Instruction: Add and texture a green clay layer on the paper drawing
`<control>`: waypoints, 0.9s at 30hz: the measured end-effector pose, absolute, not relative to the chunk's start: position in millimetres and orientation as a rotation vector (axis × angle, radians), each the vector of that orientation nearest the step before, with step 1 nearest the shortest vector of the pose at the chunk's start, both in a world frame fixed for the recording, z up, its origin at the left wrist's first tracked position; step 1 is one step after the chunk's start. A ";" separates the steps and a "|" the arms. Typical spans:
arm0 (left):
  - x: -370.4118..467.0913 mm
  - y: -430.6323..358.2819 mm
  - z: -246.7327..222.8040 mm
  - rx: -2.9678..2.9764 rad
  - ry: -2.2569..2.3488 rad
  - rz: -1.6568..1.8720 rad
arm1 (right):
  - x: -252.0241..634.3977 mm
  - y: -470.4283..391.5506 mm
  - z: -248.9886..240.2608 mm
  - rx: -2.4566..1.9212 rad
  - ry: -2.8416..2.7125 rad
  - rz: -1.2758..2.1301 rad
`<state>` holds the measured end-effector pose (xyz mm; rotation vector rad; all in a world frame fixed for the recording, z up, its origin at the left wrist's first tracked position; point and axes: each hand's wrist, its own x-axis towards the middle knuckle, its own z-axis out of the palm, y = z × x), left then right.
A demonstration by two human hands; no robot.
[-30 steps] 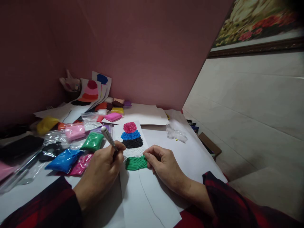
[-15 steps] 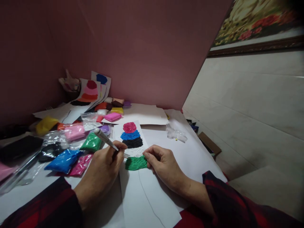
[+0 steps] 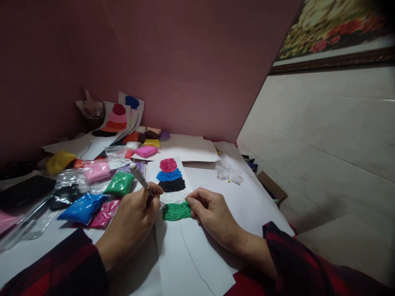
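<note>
My left hand (image 3: 132,218) is closed around a small fork (image 3: 138,176), its white printed handle slanting up. The fork's tines touch the left edge of a ridged green clay band (image 3: 176,211). At that band's right end, my right hand (image 3: 216,213) has thumb and forefinger pinched together; anything between them is hidden. Both hands rest over a white paper strip (image 3: 185,246) bearing a curved drawn line. Above the green, stacked upward, are white clay (image 3: 174,196), black clay (image 3: 172,185), blue clay (image 3: 168,175) and a pink clay ball (image 3: 168,165).
To the left lie several clay packets, among them blue (image 3: 82,208), green (image 3: 119,183) and magenta (image 3: 105,213). Finished clay pictures (image 3: 114,119) lean at the back by the wall. White sheets (image 3: 191,148) lie behind the strip, and a crumpled plastic bag (image 3: 228,174) sits right.
The fork has shifted slightly left and its handle stands steeper, with the tines now at the green band's left edge. My right hand has barely moved.
</note>
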<state>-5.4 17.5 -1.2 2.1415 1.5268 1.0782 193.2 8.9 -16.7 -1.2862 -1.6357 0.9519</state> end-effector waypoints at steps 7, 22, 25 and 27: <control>-5.3 15.9 1.2 2.161 1.534 1.112 | 193.1 9.0 -18.0 -1.282 -1.638 0.949; -1.1 13.2 3.8 2.105 1.401 1.266 | 192.7 10.0 -17.4 -1.290 -1.637 0.959; -1.1 12.7 5.4 2.095 1.409 1.256 | 192.6 10.0 -17.6 -1.280 -1.640 0.959; -1.6 12.7 5.3 2.090 1.400 1.260 | 192.7 9.9 -17.8 -1.274 -1.644 0.955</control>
